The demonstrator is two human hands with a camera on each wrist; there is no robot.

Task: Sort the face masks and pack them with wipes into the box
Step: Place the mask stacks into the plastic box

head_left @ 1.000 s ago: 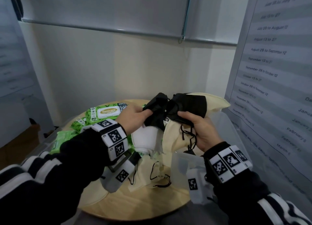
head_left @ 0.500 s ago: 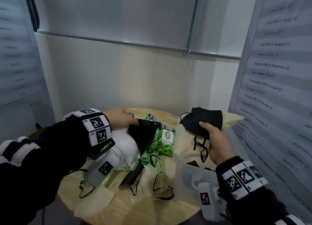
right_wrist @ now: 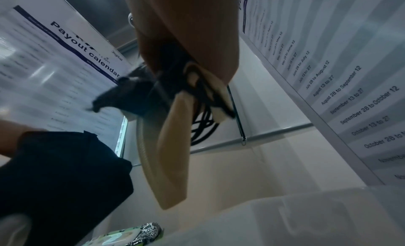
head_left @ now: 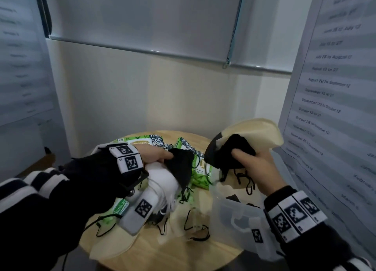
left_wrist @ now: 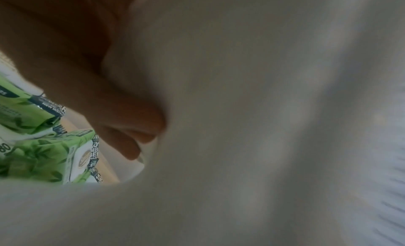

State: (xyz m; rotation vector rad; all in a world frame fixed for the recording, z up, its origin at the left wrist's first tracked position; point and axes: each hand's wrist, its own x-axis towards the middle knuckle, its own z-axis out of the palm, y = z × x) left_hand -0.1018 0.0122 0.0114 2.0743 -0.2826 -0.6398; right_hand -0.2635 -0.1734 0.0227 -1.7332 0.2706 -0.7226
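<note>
At the near edge of a round wooden table [head_left: 183,256], a person in a black jacket with white-striped sleeves sorts face masks with both hands above the tabletop. Closest to the camera, loose cream masks [head_left: 183,224] with black ear loops lie flat on the wood, and a clear plastic box [head_left: 230,215] sits at the table's right side below the right wrist; what lies inside it is too dim to tell.

The left hand [head_left: 152,155] has thumb and fingers closed on a black mask [head_left: 181,169] that hangs down from the grip, with a bundle of white masks [head_left: 164,179] tucked beneath the palm. In the left wrist view, white fabric [left_wrist: 263,111] fills most of the picture with curled fingers [left_wrist: 122,118] pressed against it.

The right hand [head_left: 256,167], raised just right of centre, grips 2 kinds of mask together: a crumpled black mask [head_left: 230,152] under the thumb and cream masks [head_left: 258,134] fanning up and behind it, black loops dangling below. The right wrist view shows the same bunch, the black mask [right_wrist: 140,97] and a cream mask [right_wrist: 173,154] hanging from the closed fingers.

Farther back, green wipe packs [head_left: 146,142] lie across the table's far half, between and behind the 2 hands. Beyond stand a cream wall, a lowered roller blind [head_left: 142,18] and a printed date calendar [head_left: 333,87] at right.
</note>
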